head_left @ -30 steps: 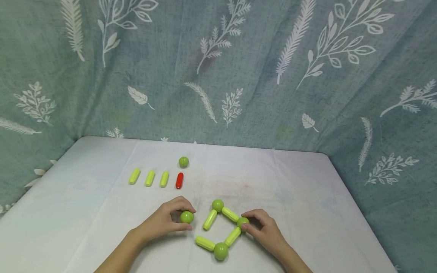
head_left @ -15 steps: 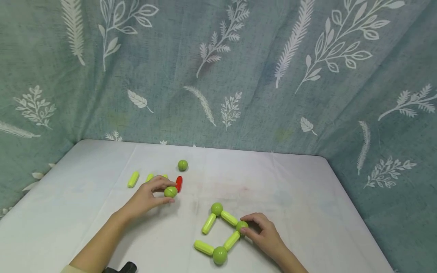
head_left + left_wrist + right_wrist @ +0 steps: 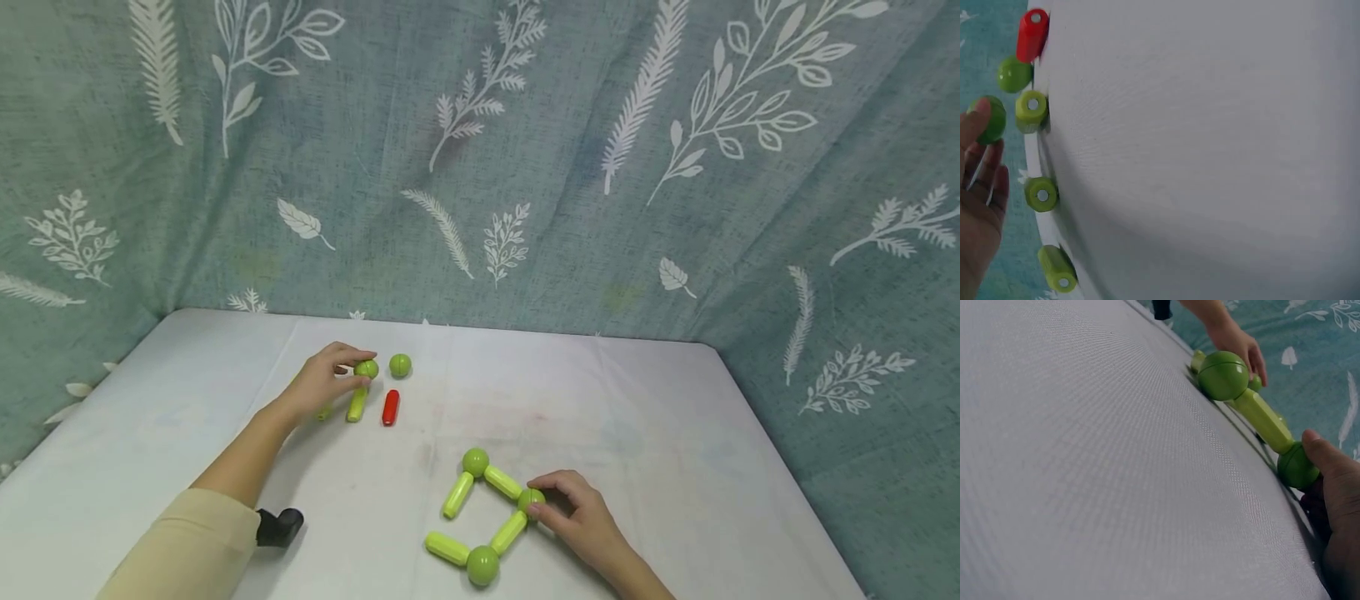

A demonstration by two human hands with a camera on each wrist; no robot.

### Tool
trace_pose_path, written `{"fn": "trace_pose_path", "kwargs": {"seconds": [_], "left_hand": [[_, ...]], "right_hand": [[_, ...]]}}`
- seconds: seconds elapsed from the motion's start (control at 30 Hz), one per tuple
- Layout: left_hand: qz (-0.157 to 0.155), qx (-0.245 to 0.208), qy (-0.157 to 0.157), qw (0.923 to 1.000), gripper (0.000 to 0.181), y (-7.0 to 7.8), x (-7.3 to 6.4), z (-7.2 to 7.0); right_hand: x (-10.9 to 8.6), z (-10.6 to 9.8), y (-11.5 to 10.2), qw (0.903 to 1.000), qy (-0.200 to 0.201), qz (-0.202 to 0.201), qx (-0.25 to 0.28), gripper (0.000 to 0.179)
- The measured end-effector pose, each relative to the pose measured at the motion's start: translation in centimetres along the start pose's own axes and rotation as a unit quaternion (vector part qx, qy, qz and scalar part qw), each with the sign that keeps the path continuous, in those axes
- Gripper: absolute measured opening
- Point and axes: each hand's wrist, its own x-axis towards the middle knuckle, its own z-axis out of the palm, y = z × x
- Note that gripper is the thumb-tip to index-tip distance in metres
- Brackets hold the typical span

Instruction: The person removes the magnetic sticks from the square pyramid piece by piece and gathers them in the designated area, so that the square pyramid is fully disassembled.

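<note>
At the head camera, a person in a beige sleeve [image 3: 183, 546] works over a white-covered desk [image 3: 637, 417], the left hand [image 3: 318, 385] near the far edge, thumb and fingers parted just enough to pinch a green ball [image 3: 366, 369]. Just right of it sits a second green ball [image 3: 401, 365]; a red rod [image 3: 391, 407] lies a little farther in from that edge. Well in from the far edge, the right hand [image 3: 585, 521] grips the corner ball [image 3: 532, 504] of a gapped frame [image 3: 503, 482] of four yellow-green rods and three balls, fingers spread only to the ball's width. A leaf-print curtain [image 3: 375, 150] hangs behind.

From the left wrist, the thumb lies over the pinched ball and other fingers trail loosely; whether the ball touches the desk, I cannot tell. Three loose rods [image 3: 1041, 194] line up with the red rod, pale discs on their ends.

From the right wrist, the thumb rests on the corner ball, the other fingers lost in shadow; one rod links it to the frame's near ball [image 3: 1223, 375].
</note>
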Motion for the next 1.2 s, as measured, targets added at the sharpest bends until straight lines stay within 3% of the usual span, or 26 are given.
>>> {"fn": "trace_pose_path", "kwargs": {"seconds": [0.2,0.3,0.5,0.77,1.2], "left_hand": [[-0.115,-0.030,-0.007,0.9928,0.051,-1.3,1.9,-0.1],[-0.140,-0.037,-0.010,0.9894,0.050,-2.0,2.5,0.0],[-0.150,-0.040,-0.019,0.9876,0.047,-2.3,3.2,0.1],[-0.151,-0.026,-0.043,0.9872,0.053,-0.8,3.7,-0.4],[-0.171,-0.034,-0.046,0.9836,0.057,-1.1,2.8,-0.8]], "right_hand": [[0.0,-0.1,0.0,1.0000,0.002,-0.003,0.000,0.020],[0.0,-0.1,0.0,1.0000,0.000,-0.004,-0.003,0.021],[-0.1,0.0,0.0,1.0000,-0.003,0.000,-0.002,0.021],[0.2,-0.2,-0.2,0.9992,0.008,-0.039,-0.008,0.022],[0.0,-0.1,0.3,0.9994,0.011,-0.030,-0.008,0.022]]}}
